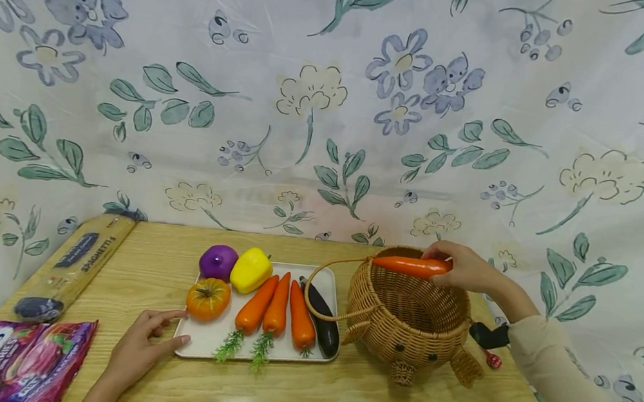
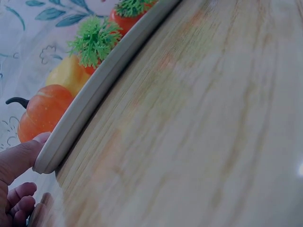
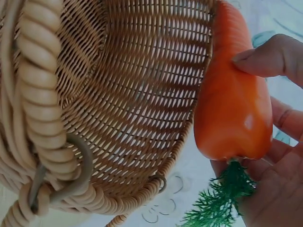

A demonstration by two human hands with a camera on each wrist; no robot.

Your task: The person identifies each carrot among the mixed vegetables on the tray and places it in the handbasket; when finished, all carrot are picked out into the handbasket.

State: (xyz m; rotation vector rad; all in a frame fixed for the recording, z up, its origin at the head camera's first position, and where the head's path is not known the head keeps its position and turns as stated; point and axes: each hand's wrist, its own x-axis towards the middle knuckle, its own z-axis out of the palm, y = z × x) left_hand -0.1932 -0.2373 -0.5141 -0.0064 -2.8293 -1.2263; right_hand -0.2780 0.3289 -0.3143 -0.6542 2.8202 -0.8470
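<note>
In the head view my right hand (image 1: 458,266) pinches a toy carrot (image 1: 406,265) across the mouth of a wicker basket (image 1: 402,338). The right wrist view shows the thumb on its orange side, with the leafy end (image 3: 222,196) near the palm. My left hand (image 1: 139,345) touches the left edge of a white tray (image 1: 200,343); the left wrist view has the thumb on its corner and the other fingers bent beside it. Lying on the tray are three carrots (image 1: 275,310), an eggplant (image 1: 322,317), a yellow pepper (image 1: 251,270), a small pumpkin (image 1: 207,300) and a round purple vegetable (image 1: 218,261).
The basket's handle (image 1: 313,294) leans over the tray's right side. A spaghetti pack (image 1: 80,262) and a purple Fox's bag (image 1: 15,359) lie at the left. A black item (image 1: 489,335) is right of the basket. A floral cloth (image 1: 302,160) hangs behind the wooden table (image 1: 291,399).
</note>
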